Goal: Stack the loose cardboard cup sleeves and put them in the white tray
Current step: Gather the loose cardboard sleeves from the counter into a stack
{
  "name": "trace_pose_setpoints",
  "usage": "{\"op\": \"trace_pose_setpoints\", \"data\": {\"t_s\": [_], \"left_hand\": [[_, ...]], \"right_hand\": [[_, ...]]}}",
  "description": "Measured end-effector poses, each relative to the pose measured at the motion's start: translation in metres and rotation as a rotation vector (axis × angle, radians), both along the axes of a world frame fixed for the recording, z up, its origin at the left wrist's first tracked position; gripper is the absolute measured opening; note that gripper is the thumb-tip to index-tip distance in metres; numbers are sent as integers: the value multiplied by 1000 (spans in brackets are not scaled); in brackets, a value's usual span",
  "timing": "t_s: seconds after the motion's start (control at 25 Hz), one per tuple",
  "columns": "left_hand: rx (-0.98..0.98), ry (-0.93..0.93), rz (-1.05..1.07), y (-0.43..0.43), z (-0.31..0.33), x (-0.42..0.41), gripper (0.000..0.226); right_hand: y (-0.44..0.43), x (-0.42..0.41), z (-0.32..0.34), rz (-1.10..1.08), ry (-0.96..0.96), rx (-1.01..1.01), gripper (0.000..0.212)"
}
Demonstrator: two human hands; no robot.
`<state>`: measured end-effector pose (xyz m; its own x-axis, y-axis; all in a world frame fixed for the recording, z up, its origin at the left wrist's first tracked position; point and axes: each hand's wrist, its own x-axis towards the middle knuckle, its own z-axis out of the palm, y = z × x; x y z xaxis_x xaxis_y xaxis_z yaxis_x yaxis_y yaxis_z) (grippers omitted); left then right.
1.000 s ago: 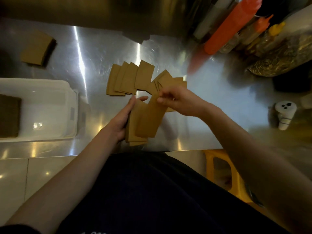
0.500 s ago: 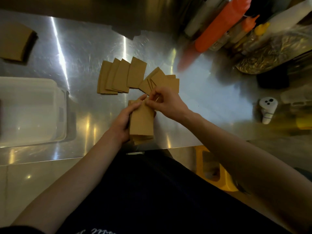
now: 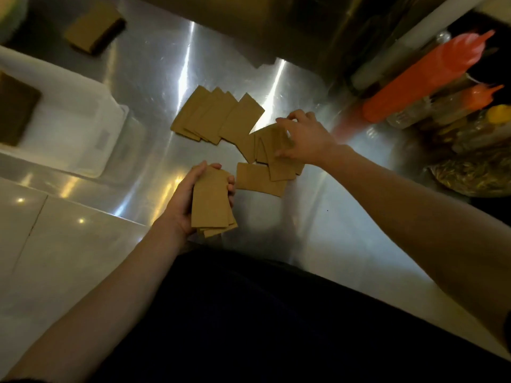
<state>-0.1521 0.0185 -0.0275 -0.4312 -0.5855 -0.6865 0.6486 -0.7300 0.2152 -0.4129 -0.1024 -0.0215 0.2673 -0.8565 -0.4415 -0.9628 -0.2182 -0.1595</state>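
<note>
— Reaching away from the stack it was squaring half a second ago, the right hand (image 3: 305, 136) now lies spread over the loose sleeves (image 3: 272, 150) on the steel counter (image 3: 154, 87), thumb and fingers curled onto the topmost one. Whether it has lifted that sleeve cannot be told.

— And the left?

— Left hand (image 3: 184, 208) holds the gathered stack (image 3: 211, 201), fingers wrapped round both long edges, near the counter's front lip and above the dark apron (image 3: 249, 313).

— Where does the rest lie?

— A fan of sleeves (image 3: 218, 117) overlaps behind, touching the pile under the right hand; one sleeve (image 3: 257, 179) lies flat just beside the stack. The white tray (image 3: 83, 111) sits far left, a dark stack (image 3: 15, 109) already inside, bare floor showing beside it. Another bundle (image 3: 92, 30) rests apart beyond the tray.

— Room to move?

— Bare steel runs between stack and tray. Orange squeeze bottles (image 3: 431, 73) crowd the right edge, well apart from the hands.
</note>
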Motion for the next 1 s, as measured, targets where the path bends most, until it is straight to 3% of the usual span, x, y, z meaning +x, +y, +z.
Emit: {"op": "trace_pose_setpoints", "data": {"t_s": [0.12,0.2,0.36,0.48,0.8,1.0], "left_hand": [[40,-11,145,22,1,-10,34],[50,-56,189,35,4,-14,33],[44,-93,220,44,9,-9,28],[3,-91,223,38,10,-2,24],[-12,-35,199,37,4,4,31],[-51,-64,190,36,7,12,55]], "right_hand": [[-9,-2,-8,159,114,-29,84],[-9,-6,-9,128,55,-99,79],[-2,-27,13,-162,-465,102,48],[2,-50,43,-365,-662,177,42],[12,-37,38,-299,-476,100,21],[13,-13,27,-54,-257,160,60]]}}
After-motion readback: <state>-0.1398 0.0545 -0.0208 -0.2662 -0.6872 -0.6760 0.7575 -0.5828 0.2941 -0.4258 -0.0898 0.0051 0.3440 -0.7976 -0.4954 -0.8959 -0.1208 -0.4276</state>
